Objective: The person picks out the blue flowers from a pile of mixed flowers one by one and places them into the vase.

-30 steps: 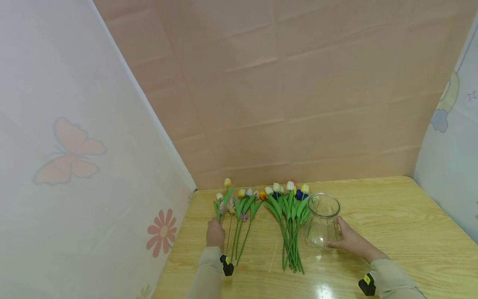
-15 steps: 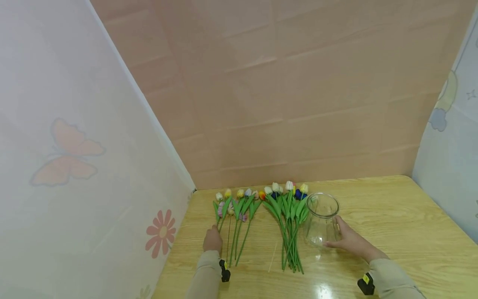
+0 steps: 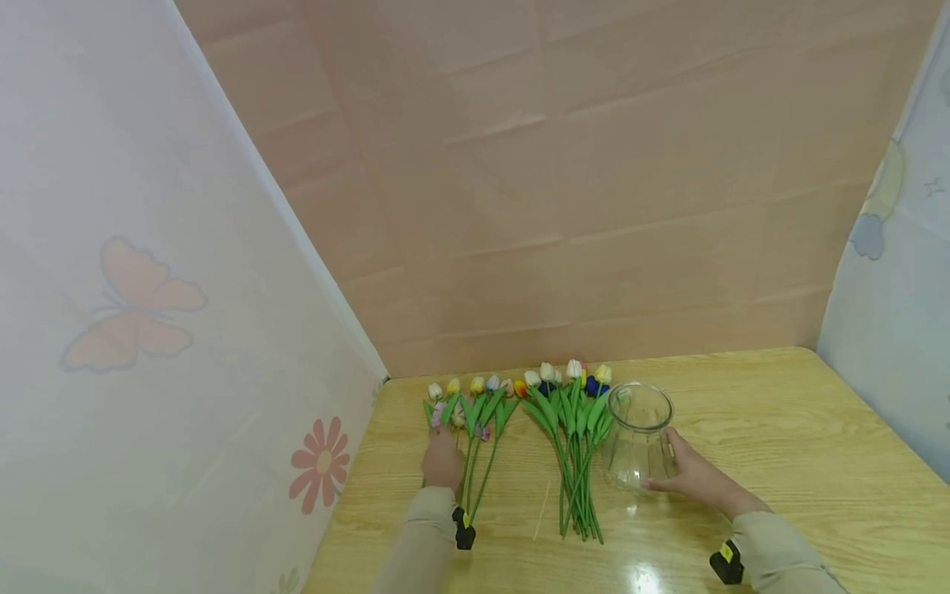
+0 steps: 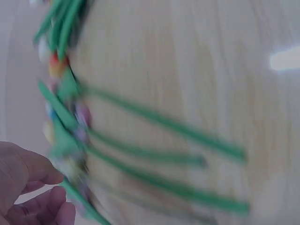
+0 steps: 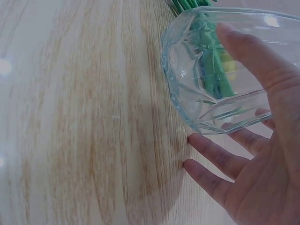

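Clear glass vase [image 3: 632, 452] stands beside the tulip bundle [image 3: 581, 474], our right hand [image 3: 696, 478] cupping it, fingers [image 5: 220, 153] spread; whether our left hand [image 3: 443, 460] grips the leftmost tulips [image 3: 435, 392], we cannot tell. Handling stems gently should spare blooms.

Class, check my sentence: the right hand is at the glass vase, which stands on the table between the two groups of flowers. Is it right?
Not quite: the position is wrong. The head view shows the glass vase on the table to the right of both the smaller group and the larger group. The right hand is indeed at it.
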Available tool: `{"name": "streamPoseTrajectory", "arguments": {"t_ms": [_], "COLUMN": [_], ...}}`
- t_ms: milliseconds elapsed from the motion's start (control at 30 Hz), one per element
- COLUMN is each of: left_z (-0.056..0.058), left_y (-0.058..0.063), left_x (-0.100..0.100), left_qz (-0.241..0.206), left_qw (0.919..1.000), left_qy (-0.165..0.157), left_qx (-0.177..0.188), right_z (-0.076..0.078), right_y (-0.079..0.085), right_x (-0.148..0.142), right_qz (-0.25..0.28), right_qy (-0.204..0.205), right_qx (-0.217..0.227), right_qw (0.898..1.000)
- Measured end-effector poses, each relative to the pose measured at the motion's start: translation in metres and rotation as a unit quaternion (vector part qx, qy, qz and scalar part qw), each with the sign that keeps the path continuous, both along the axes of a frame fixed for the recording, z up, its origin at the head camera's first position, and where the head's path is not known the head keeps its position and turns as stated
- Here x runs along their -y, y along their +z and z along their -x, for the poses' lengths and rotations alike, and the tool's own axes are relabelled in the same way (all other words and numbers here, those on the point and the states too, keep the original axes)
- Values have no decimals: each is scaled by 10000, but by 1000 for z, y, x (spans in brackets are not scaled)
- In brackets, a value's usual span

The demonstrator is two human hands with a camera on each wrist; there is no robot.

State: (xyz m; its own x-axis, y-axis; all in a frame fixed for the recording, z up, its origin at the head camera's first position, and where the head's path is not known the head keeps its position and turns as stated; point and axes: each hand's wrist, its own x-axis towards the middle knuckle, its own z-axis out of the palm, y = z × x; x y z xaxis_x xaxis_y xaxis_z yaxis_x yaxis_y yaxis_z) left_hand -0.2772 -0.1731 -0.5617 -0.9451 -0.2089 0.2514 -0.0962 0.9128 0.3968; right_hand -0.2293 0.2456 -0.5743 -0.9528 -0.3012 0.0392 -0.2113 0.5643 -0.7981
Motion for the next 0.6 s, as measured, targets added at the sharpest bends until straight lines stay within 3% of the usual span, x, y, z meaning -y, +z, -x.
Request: {"name": "streamPoseTrajectory", "arguments": {"t_ms": [167,267,433,600], "left_z": [-2,-4,-14,-29], "left_y": [25,29,28,19], "left_x": [-46,-72,-109,-137], "left_qz": [-7,88,115,183], "left_qw": [9978,9933,9835,9785], "left_qy": [-644,-1143,-1805,-2041], "left_qx": [172,128,9,222], "right_z": [0,-1,-3,-3], "right_y": [0,1,3,4], "right_x": [-1,-1,0,2], "right_qz": [24,43,48,61], "right_qy": [2,-12,5,29], "right_qx": [68,112,186,221], "right_qw": [10000,9999,9998,9997]}}
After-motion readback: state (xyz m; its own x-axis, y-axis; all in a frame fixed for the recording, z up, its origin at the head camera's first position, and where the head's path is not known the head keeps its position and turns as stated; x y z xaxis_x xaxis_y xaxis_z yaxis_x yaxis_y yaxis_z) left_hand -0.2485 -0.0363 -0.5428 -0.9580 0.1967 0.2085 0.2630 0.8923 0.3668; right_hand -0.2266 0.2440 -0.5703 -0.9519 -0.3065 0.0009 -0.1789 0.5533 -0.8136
